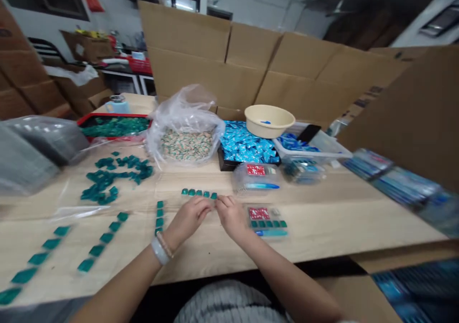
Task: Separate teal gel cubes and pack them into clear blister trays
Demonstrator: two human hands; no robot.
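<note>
Both hands meet over the middle of the table, behind a short row of green gem-like pieces. My left hand has its fingers curled in a pinch just in front of the row. With fingertips bunched together, my right hand is at the row's right end, close to the last green piece. Whatever is between the fingers of either hand is hidden. To the right of my right hand lies a clear plastic case with a red card, green pieces and a blue pen inside.
Further rows of green pieces lie at left, with a loose pile behind. Along the back stand a bag of small pale pieces, blue packets, a cream bowl and a clear bin. Cardboard walls the far edge.
</note>
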